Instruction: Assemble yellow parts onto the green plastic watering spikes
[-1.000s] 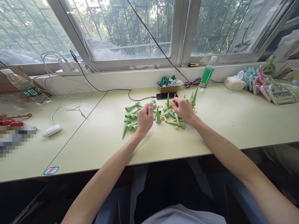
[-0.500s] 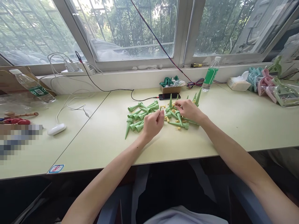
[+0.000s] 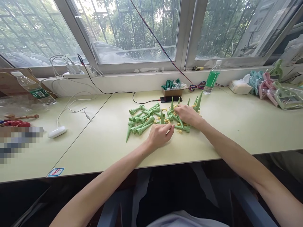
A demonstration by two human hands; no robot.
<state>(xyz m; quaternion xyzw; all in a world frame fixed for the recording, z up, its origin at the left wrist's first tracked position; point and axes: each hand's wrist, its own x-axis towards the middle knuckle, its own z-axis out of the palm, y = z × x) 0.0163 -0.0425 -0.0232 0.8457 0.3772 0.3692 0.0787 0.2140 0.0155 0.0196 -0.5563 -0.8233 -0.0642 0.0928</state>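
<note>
My left hand [image 3: 160,135] is closed low over the near side of a heap, thumb and fingers pinched. A green plastic watering spike [image 3: 162,118] points up from behind its fingers and seems held there, its lower end hidden. Fingers bent together, my right hand [image 3: 188,114] reaches into the right part of the heap; what its fingertips grip is hidden. Several green spikes [image 3: 144,128] lie in a pile to the left. Around my right hand are upright spikes [image 3: 199,101], lying ones and small yellow plastic pieces [image 3: 179,131].
Behind the heap are a phone [image 3: 171,99] on a cable and a small box [image 3: 172,92] of green wrapping. A water bottle [image 3: 211,78], a tissue pack [image 3: 240,86] and bagged plastic clips [image 3: 267,85] stand right. A white device [image 3: 57,131] and cables lie left on the table [image 3: 99,148].
My left hand has moved toward me and slightly right, and the upright spike beside its fingers now shows more. My right hand has shifted slightly left and down within the heap.
</note>
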